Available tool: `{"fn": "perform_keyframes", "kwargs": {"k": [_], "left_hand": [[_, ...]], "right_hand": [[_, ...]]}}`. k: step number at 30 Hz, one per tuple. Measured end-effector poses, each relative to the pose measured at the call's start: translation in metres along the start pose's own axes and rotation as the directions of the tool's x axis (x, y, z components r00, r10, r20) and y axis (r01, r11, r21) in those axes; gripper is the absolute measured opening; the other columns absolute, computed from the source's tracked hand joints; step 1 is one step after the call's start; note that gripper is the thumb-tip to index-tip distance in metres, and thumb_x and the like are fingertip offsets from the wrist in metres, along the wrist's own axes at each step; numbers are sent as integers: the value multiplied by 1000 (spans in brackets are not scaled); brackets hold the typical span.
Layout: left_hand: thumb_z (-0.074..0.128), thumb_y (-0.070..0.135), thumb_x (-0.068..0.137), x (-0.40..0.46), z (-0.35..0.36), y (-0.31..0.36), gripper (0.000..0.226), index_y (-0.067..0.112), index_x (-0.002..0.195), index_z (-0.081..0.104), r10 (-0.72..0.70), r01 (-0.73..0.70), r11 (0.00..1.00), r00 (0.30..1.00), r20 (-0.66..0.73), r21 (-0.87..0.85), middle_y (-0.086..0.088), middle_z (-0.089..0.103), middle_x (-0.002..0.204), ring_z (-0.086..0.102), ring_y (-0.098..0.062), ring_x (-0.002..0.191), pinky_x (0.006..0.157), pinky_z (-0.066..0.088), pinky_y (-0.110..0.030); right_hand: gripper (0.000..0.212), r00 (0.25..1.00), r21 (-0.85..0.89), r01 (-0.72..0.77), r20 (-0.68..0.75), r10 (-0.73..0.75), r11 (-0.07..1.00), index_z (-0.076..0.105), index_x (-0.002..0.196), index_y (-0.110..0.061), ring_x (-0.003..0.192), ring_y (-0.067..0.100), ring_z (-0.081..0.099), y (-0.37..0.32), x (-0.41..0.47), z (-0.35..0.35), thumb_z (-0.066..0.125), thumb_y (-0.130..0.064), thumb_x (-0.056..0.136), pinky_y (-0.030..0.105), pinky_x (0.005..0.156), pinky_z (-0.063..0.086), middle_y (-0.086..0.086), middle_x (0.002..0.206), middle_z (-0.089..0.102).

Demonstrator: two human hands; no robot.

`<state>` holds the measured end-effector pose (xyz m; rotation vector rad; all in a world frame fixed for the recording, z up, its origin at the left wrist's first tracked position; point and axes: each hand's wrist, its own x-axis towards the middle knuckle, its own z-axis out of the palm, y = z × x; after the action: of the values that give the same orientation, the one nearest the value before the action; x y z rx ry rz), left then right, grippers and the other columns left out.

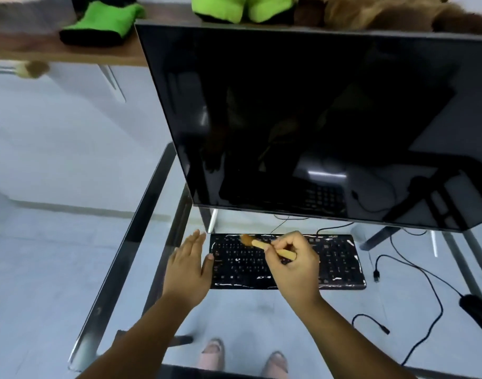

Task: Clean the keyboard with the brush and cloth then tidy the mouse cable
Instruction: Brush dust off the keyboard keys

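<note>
A black keyboard (341, 261) with pale marbled edges lies on a glass desk (234, 310), under the monitor. My right hand (294, 269) grips a small wooden brush (261, 245); its brown bristles sit over the keyboard's upper left keys. My left hand (189, 265) lies flat with straight fingers at the keyboard's left edge, its thumb touching that edge. A black mouse (477, 310) rests at the far right, and its black cable (414, 272) loops loosely across the glass. No cloth is in view.
A large dark monitor (316, 119) stands just behind the keyboard and overhangs it. A loose cable end with a plug (376, 276) lies right of the keyboard. A wooden shelf (70, 50) above holds green and brown plush items. My feet show through the glass.
</note>
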<state>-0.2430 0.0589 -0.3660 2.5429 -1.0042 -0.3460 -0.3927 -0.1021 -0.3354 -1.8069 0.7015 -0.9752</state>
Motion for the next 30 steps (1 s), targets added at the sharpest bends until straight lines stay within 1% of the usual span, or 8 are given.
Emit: {"fn": "perform_keyframes", "kwargs": {"k": [4,9,15,19,23,26,27,30], "left_hand": [[23,42,101,5,13,-19,59,22,154,8,-56,54,998,987,151,18,5,4,162,2,-13,149,120,2,-35],[26,39,102,12,18,-48,59,21,154,4,-13,15,1000,967,253,-6,5,-2,162,-4,-13,149,121,5,-33],[23,41,102,13,28,-70,61,21,154,-1,9,-19,1000,932,362,24,5,-6,162,-6,-13,149,119,3,-32],[21,42,102,11,31,-74,60,20,154,0,23,-41,998,932,362,42,5,-7,162,-7,-12,148,118,1,-30],[21,43,102,12,31,-67,60,19,154,3,2,-26,998,939,344,65,3,-3,162,-2,-14,149,118,3,-30],[21,42,102,13,30,-60,60,17,154,5,-18,-5,997,950,311,75,1,1,163,2,-16,149,119,5,-33],[22,42,102,12,30,-57,60,17,154,5,-10,-10,997,958,287,71,1,3,163,3,-16,149,120,5,-34],[21,44,100,10,34,-43,60,20,154,8,53,-65,997,974,222,50,3,5,162,5,-15,149,119,4,-34]], "right_hand": [[20,999,-88,-51,-8,50,995,55,73,-10,66,12,59,18,-6,28,71,3,74,20,56,48,-2,80,57],[15,990,-43,-102,92,106,994,60,86,-11,93,5,70,25,-21,69,67,2,83,20,67,55,-4,99,71],[15,984,-237,-56,149,93,970,57,85,-11,82,-7,63,38,-33,84,60,3,82,10,63,42,0,98,68],[17,996,-227,-22,77,40,974,56,88,-8,108,8,64,37,-34,83,57,8,83,18,76,50,3,100,65],[14,981,-267,-32,178,82,963,57,93,-12,81,-7,58,36,-35,82,58,0,86,12,64,42,0,102,67],[18,996,-264,-74,34,86,962,54,92,-15,103,5,62,42,-34,71,54,1,84,29,78,53,2,104,64],[18,995,-240,-90,15,96,967,52,93,-16,109,7,62,43,-33,67,53,1,85,30,82,53,3,106,65],[16,983,-227,-116,114,145,967,53,94,-15,111,6,63,45,-33,56,56,-1,89,26,75,53,2,114,69]]}}
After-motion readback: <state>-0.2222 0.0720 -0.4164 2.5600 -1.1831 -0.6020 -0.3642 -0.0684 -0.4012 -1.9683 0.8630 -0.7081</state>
